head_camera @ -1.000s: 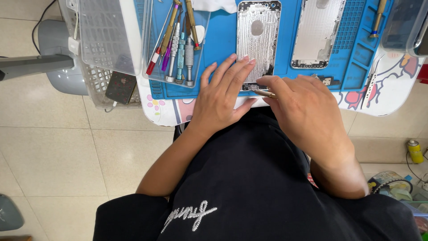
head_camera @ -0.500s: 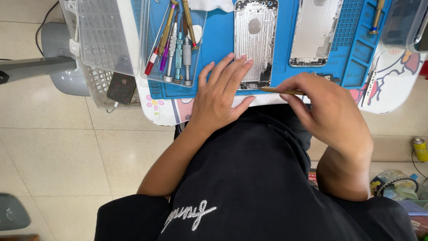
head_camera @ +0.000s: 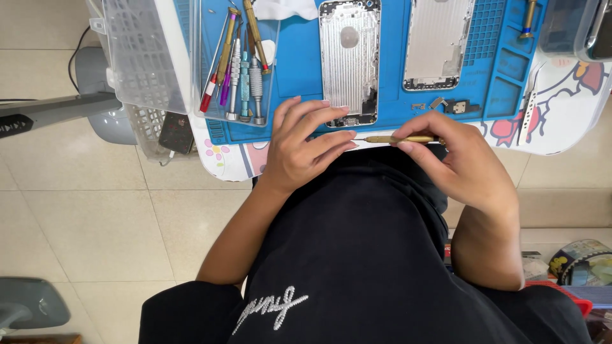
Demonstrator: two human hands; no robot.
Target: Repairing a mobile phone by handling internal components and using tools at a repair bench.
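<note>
Gold screwdriver (head_camera: 400,139) lies level at centre of frame, along near edge of blue mat (head_camera: 299,57). Right hand (head_camera: 465,165) fingers closed round handle; since a second ago hand has drawn rightward, tool now clear. Left hand (head_camera: 303,150) fingers spread, empty, fingertips at tool tip, just below silver phone housing (head_camera: 349,60). Second housing (head_camera: 437,41) upper right; tool tray (head_camera: 236,64) upper left.

A blue mat (head_camera: 299,57) bears silver phone housings (head_camera: 349,60); the screwdriver (head_camera: 398,139) is gold.
</note>
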